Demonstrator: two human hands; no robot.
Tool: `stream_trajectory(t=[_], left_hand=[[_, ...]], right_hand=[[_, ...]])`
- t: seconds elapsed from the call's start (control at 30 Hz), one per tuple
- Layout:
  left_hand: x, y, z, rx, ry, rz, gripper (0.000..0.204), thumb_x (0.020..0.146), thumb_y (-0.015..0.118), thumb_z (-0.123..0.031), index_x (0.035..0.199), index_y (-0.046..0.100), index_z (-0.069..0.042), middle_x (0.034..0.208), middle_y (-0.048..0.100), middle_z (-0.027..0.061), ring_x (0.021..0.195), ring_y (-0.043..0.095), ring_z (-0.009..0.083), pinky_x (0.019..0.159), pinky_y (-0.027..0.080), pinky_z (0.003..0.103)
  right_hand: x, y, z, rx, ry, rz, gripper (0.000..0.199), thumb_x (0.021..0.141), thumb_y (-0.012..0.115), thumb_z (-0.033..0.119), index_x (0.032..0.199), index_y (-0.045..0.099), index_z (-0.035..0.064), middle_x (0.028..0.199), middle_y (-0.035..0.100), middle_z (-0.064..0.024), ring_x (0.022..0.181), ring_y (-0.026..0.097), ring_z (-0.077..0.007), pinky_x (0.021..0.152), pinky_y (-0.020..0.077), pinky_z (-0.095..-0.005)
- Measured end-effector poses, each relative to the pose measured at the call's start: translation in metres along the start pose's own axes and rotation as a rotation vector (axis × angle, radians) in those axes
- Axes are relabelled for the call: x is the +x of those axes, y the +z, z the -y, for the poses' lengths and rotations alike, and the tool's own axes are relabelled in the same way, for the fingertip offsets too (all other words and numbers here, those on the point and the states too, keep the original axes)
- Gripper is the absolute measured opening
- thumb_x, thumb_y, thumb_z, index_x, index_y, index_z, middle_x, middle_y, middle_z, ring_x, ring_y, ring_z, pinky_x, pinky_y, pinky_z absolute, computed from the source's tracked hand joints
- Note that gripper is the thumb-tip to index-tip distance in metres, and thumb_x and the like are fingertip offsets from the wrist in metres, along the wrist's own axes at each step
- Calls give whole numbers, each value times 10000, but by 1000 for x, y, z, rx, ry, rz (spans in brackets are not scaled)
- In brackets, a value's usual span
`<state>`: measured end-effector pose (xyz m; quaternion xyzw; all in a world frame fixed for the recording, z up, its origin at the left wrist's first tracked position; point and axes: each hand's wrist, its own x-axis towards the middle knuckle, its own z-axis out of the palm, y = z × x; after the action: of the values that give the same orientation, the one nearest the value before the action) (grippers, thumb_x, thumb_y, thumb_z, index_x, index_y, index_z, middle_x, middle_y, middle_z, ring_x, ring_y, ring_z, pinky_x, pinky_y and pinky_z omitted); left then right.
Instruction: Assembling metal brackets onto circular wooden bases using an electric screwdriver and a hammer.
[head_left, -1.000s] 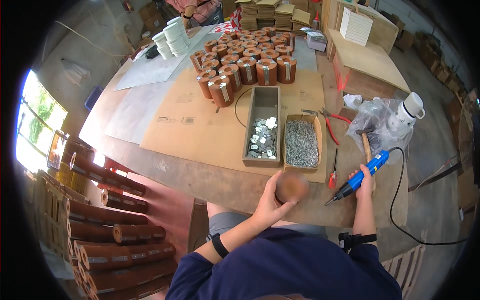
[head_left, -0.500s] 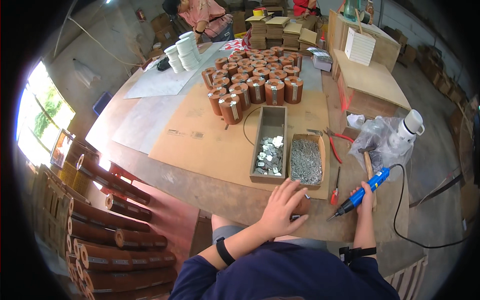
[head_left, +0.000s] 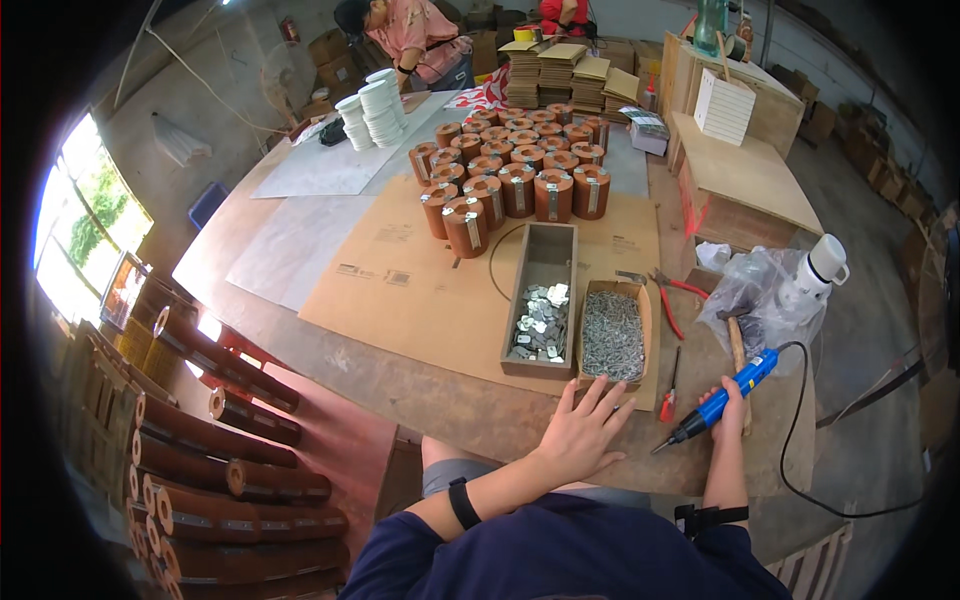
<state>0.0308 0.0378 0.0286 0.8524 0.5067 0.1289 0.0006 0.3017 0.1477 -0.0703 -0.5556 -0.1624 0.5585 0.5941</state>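
My right hand point(head_left: 732, 408) is wrapped round a blue electric screwdriver point(head_left: 752, 374), its black nose and thin bit pointing down to the left. A black cord runs from its back end. My left hand point(head_left: 585, 436) lies with fingers outstretched near the table's front edge, hiding what is under the palm. Just beyond its fingertips stands an open carton of screws or nails point(head_left: 612, 335), too fine to tell which. Left of that carton, a long grey box point(head_left: 548, 250) holds small metal plates point(head_left: 541, 322). Between the carton and my right hand lies a red-handled screwdriver point(head_left: 668, 404).
Several brown cylinders with metal strips point(head_left: 465, 228) stand together on flat cardboard point(head_left: 380, 290). Red-handled pliers point(head_left: 688, 287), a hammer point(head_left: 737, 345) and a white bottle point(head_left: 825, 262) lie or stand at right. Long brown rolls point(head_left: 250, 520) are stacked at lower left. A person point(head_left: 420, 45) works at the far side.
My left hand has shifted slightly right with fingers more spread; the brown piece seen beneath it is now hidden. My right hand keeps the electric screwdriver nearly in place. The view has tilted slightly.
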Motion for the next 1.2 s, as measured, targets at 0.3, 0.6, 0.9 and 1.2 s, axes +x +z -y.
stream_trajectory(t=[0.3,0.6,0.9,1.2], left_hand=[[0,2,-1,-25,-12,-12,668,692,619,-439,1237,411,-114,1288,362,96,1210,306,286,951,249,495],[0,2,1,-43,-8,-24,663,680,638,-409,1234,415,-118,1280,371,95,1197,324,283,953,249,484],[-1,2,1,-54,-5,-36,672,661,656,-389,1226,419,-113,1272,378,94,1193,328,281,955,250,474],[0,0,1,-49,-3,-31,664,662,655,-385,1222,425,-114,1268,379,95,1199,317,279,942,275,480]], right_hand=[[2,-2,-2,29,5,-17,242,718,639,214,841,494,64,667,517,-71,584,531,-205,558,486,-365],[1,-1,-2,-9,0,-11,289,713,644,273,851,477,81,677,512,-60,586,527,-200,568,478,-355],[1,0,-2,-12,7,-18,307,711,642,277,868,474,74,696,515,-67,603,531,-205,573,480,-355],[0,0,-1,20,6,-26,287,712,642,225,866,472,52,686,517,-82,590,535,-217,549,486,-363]])
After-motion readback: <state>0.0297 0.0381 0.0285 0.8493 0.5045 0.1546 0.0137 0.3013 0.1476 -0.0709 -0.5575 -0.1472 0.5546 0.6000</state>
